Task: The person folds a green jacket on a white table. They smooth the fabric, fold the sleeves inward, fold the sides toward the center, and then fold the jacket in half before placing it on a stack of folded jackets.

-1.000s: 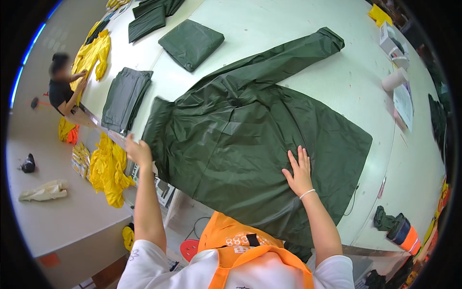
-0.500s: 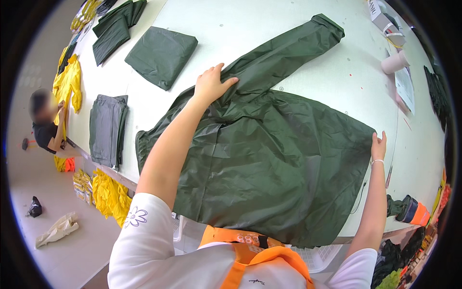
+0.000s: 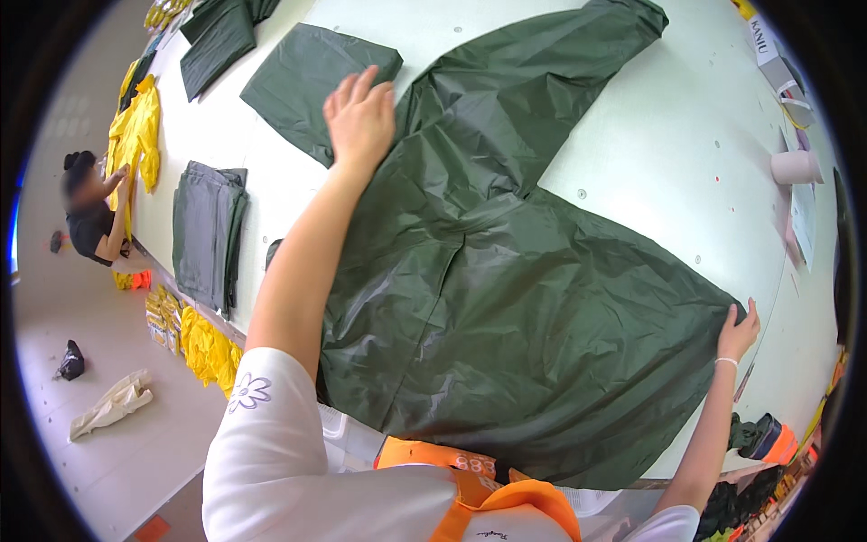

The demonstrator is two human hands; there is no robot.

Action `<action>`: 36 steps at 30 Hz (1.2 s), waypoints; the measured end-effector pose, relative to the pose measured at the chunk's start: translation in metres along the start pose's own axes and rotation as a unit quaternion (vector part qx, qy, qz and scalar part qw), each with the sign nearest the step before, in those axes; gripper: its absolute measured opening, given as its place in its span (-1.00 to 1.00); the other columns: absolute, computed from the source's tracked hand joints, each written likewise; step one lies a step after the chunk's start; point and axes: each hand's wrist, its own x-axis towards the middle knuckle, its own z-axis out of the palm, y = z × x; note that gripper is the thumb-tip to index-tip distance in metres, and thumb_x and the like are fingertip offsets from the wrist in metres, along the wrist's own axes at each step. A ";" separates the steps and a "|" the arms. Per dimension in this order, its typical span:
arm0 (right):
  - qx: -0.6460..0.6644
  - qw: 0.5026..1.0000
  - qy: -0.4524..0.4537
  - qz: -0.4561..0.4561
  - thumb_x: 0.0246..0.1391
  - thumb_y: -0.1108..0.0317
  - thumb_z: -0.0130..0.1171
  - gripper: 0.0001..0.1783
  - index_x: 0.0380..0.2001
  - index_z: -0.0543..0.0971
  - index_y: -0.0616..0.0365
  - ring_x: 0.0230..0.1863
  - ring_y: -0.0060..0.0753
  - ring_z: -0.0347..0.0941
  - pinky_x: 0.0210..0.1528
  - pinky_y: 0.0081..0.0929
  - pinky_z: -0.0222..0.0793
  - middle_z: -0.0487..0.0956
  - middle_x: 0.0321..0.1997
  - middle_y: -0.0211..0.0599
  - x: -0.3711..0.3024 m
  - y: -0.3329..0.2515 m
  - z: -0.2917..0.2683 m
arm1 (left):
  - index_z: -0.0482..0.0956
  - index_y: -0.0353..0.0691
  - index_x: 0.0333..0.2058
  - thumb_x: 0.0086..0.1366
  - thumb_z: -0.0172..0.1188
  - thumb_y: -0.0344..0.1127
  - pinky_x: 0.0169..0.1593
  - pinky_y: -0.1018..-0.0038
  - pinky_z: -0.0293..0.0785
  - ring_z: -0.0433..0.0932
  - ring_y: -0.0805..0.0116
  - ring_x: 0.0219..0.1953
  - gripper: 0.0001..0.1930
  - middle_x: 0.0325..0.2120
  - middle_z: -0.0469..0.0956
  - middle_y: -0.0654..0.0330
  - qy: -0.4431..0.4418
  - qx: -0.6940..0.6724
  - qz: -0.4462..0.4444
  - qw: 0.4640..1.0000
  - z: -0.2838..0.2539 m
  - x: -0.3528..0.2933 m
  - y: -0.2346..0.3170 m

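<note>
Left hand (image 3: 359,125) hangs loose by the coat's upper left edge, fingers spread and gripping nothing, though whether it touches the cloth cannot be told; right hand (image 3: 739,332) seems to pinch the far right corner of the coat (image 3: 533,298) between thumb and fingers. That green coat lies spread over the table (image 3: 641,163), one sleeve (image 3: 587,45) stretched away to the upper right, its near side running past the table's edge toward the apron (image 3: 474,488). Since the cloth looks slick and so much of it overhangs, its weight could drag the rest down if that corner slipped free. A hard tug there could also skew the body and deepen the creases bunched where the sleeve joins. Most in the way is the folded bundle (image 3: 298,77), right up against the coat at the upper left: a sweep of the left hand could knock it askew or catch both layers at once. Left forearm (image 3: 302,244) crosses the coat and hides part of that side. Farther off sit a grey-green stack (image 3: 206,235) to the left, a pale roll (image 3: 795,168) and a box (image 3: 772,54) to the right, all clear of the cloth, and a co-worker (image 3: 93,230) handles a yellow garment (image 3: 135,135) beyond the stack
</note>
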 end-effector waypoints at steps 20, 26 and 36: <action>0.131 0.966 -0.100 -0.197 0.08 0.29 0.14 -0.83 -0.29 0.56 0.12 -0.15 -0.20 0.38 -0.03 -0.31 0.22 0.50 -0.28 -0.21 -0.006 -0.123 -0.015 | 0.44 -0.26 -0.30 0.31 -0.05 -0.12 -0.26 0.03 0.38 0.50 -0.23 -0.34 -0.71 -0.46 0.52 -0.19 -0.200 -0.146 -0.131 0.960 -0.021 -0.014 0.020; 0.167 0.959 -0.228 -0.035 0.00 0.13 0.20 -0.69 -0.47 0.55 0.20 -0.36 -0.17 0.33 -0.22 -0.35 0.24 0.41 -0.50 -0.12 0.016 -0.139 -0.004 | 0.42 -0.23 -0.19 0.31 -0.04 -0.05 -0.24 0.13 0.40 0.54 -0.09 -0.32 -0.66 -0.46 0.56 -0.06 -0.150 -0.051 -0.195 0.968 0.000 -0.003 -0.015; 0.159 0.967 -0.194 -0.036 -0.03 0.13 0.22 -0.69 -0.50 0.57 0.21 -0.41 -0.10 0.36 -0.28 -0.30 0.26 0.43 -0.50 -0.06 0.015 -0.118 0.003 | 0.49 -0.24 -0.37 0.27 0.01 0.04 -0.23 0.18 0.42 0.51 -0.03 -0.26 -0.61 -0.39 0.55 0.01 -0.185 -0.117 -0.088 0.972 0.003 -0.005 0.021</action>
